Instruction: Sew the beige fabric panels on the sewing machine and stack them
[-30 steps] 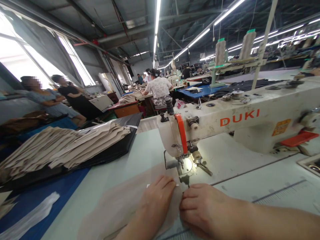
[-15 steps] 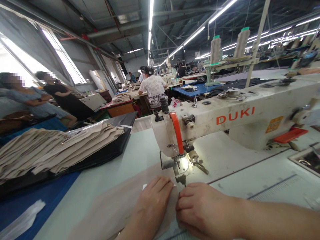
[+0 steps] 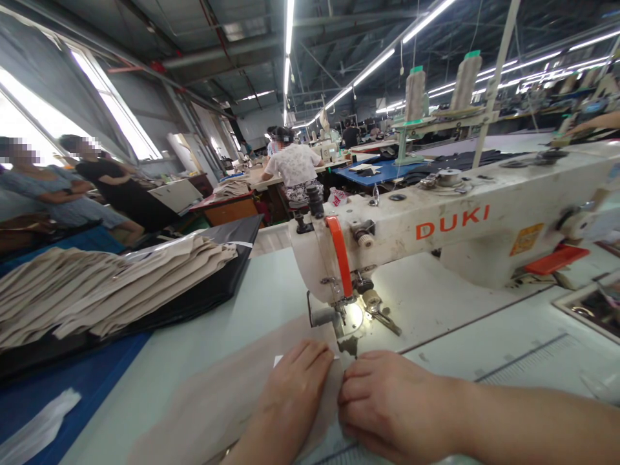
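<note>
A pale beige fabric piece [image 3: 217,381] lies flat on the sewing table in front of the sewing machine [image 3: 397,226]. My left hand [image 3: 295,387] presses down on it, fingers bent and held together, over a small white slip [image 3: 278,360] that is mostly covered. Close by on the right, my right hand [image 3: 387,400] is curled at the fabric's right edge, its fingertips hidden. The fabric's far corner reaches close to the presser foot [image 3: 345,313], where the machine's lamp lights the needle plate [image 3: 355,318].
At the left, a stack of beige cut pieces [image 3: 145,281] rests on black material [image 3: 213,290]. A white scrap [image 3: 41,426] lies on blue cloth [image 3: 97,381]. Thread cones [image 3: 415,95] stand behind the machine. Several people are further back, one seated [image 3: 293,165].
The camera view has shifted slightly. Both hands and the fabric piece keep nearly the same place before the presser foot.
</note>
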`<state>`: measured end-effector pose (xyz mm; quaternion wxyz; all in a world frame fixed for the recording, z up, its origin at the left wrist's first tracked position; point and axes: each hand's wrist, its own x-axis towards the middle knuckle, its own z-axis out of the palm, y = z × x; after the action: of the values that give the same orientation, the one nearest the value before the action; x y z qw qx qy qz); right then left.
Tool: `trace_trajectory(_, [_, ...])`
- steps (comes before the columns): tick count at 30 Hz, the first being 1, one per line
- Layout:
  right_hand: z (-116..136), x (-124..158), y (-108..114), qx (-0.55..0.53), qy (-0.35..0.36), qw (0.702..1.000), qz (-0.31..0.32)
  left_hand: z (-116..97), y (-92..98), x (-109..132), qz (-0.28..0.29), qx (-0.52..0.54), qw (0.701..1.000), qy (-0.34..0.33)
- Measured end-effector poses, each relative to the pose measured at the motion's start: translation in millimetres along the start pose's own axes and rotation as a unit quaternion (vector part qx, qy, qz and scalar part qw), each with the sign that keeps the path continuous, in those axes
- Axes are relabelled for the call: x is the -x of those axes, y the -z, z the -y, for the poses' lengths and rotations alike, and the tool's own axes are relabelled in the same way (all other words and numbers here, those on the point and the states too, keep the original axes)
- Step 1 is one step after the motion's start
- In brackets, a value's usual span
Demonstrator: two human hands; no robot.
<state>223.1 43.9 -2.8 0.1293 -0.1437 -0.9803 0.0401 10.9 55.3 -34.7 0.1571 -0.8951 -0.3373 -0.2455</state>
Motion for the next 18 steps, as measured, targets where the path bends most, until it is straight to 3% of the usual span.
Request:
trace_trajectory(5, [-4.7,1.1,-4.0,-0.009,-0.001,1.000,-0.022,0.6,-0.9,-0.1,0.018,0.009,1.000,0.006])
trace_trajectory(10, [-15.6,0.1,-1.8,0.004,-0.103,0.992,-0.072,-3.6,5.1,-3.7,0.027,0.015,0.999,0.018])
trace_trajectory(14, [-22.0,-4.3,-0.6,0.020,-0.171,0.984,-0.047,-9.4,14.5,-6.2,0.050,0.018,0.998,0.027])
trace_trajectory(18, [-23.0,-7.3,-1.6,0.026,-0.186,0.982,-0.029,-12.8,18.1,0.2,0.065,0.031,0.995,0.062])
